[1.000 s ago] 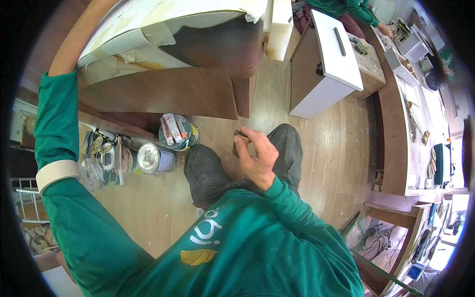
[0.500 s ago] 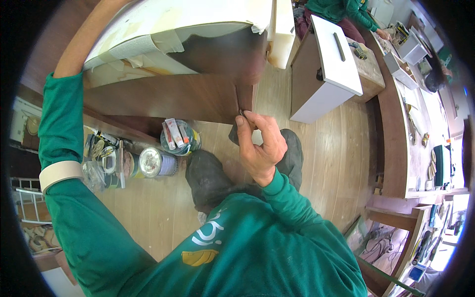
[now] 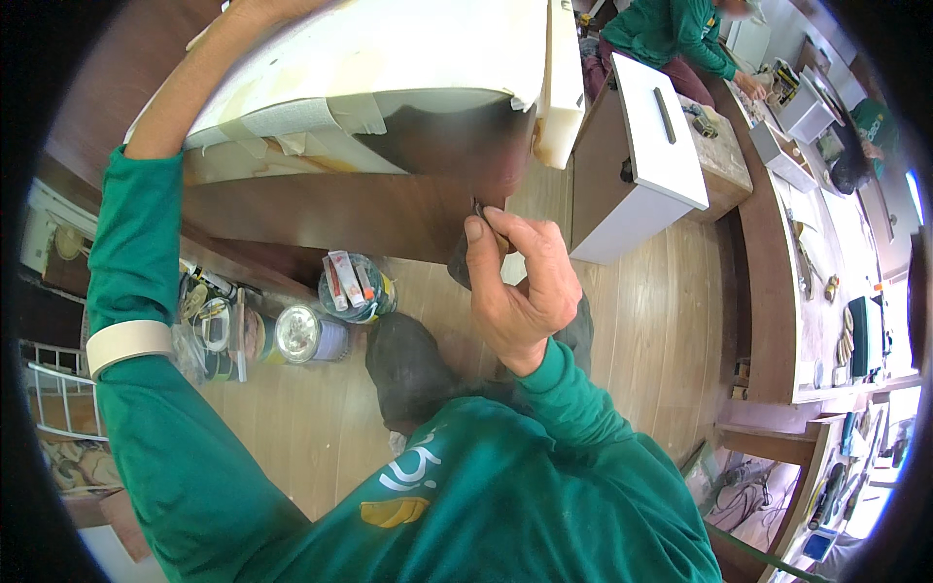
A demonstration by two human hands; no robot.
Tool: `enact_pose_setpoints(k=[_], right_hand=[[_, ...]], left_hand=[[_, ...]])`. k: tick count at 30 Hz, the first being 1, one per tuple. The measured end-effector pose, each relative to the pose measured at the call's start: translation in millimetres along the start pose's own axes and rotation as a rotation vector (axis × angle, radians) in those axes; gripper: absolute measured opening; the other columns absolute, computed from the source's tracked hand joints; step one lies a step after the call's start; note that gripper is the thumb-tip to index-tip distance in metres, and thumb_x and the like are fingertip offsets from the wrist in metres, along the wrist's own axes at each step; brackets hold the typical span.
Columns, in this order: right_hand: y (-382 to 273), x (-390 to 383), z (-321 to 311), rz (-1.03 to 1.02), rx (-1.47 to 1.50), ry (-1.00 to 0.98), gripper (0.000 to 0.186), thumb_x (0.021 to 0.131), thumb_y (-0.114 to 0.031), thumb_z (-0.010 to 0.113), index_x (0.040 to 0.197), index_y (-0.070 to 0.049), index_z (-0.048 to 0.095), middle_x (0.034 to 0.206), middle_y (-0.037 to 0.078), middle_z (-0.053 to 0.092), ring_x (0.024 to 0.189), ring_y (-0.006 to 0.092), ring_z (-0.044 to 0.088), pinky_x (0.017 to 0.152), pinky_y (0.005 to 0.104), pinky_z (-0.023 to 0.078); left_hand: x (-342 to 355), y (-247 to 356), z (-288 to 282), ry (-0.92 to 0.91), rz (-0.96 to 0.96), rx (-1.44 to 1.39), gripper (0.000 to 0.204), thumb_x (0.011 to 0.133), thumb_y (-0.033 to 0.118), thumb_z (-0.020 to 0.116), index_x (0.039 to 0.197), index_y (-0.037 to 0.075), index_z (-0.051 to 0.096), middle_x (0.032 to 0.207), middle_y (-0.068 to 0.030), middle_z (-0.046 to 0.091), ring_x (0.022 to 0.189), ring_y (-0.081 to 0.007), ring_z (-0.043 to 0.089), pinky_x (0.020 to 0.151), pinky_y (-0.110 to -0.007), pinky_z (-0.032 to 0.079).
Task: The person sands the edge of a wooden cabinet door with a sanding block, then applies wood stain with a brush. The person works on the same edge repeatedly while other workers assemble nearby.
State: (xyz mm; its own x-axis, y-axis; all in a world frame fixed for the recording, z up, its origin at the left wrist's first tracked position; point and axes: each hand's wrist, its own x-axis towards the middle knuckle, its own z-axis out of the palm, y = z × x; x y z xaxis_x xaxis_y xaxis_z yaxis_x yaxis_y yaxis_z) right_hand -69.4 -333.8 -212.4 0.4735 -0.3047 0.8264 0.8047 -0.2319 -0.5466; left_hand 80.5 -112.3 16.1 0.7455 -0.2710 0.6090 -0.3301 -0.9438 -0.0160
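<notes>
My right hand (image 3: 525,277) pinches a small thin dark piece (image 3: 459,260) at the lower right corner of a brown cabinet (image 3: 321,209), beside its side panel. My left hand (image 3: 267,15) reaches over the cabinet's top at the upper edge of the view, its fingers hidden. The top (image 3: 408,53) is covered in white sheet and pale tape, with a dark brown curved patch below it. A beige tape roll (image 3: 126,342) circles my left forearm over the green sleeve.
Cans and tubes (image 3: 311,333) stand on the floor at left. A white drawer unit (image 3: 637,219) stands at right before a co-worker in a green top (image 3: 653,31). A long bench (image 3: 821,253) with tools lines the right side; cables (image 3: 739,500) lie below.
My right hand has moved up from over my legs to the cabinet's corner. My left arm has shifted slightly right, and the cabinet now appears lower in the view.
</notes>
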Motion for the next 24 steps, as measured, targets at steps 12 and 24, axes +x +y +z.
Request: enact_pose_setpoints(k=[12, 24], right_hand=[[-3, 5, -1, -0.021, -0.038, -0.027, 0.023, 0.078, 0.009, 0.081, 0.097, 0.001, 0.072, 0.080, 0.009, 0.069, 0.062, 0.0129, 0.061, 0.057, 0.0245, 0.048], [11, -21, -17, 0.036, -0.098, -0.150, 0.022, 0.077, 0.008, 0.080, 0.096, -0.001, 0.072, 0.079, 0.010, 0.069, 0.062, 0.0182, 0.062, 0.055, 0.0292, 0.047]], left_hand=[[-4, 7, -6, 0.000, -0.011, -0.034, 0.030, 0.074, 0.015, 0.065, 0.096, -0.003, 0.077, 0.089, -0.0219, 0.074, 0.080, -0.0270, 0.072, 0.074, -0.036, 0.056], [-1, -4, 2, 0.058, 0.037, -0.028, 0.031, 0.074, 0.014, 0.062, 0.096, -0.004, 0.076, 0.092, -0.0243, 0.074, 0.084, -0.0317, 0.073, 0.076, -0.037, 0.056]])
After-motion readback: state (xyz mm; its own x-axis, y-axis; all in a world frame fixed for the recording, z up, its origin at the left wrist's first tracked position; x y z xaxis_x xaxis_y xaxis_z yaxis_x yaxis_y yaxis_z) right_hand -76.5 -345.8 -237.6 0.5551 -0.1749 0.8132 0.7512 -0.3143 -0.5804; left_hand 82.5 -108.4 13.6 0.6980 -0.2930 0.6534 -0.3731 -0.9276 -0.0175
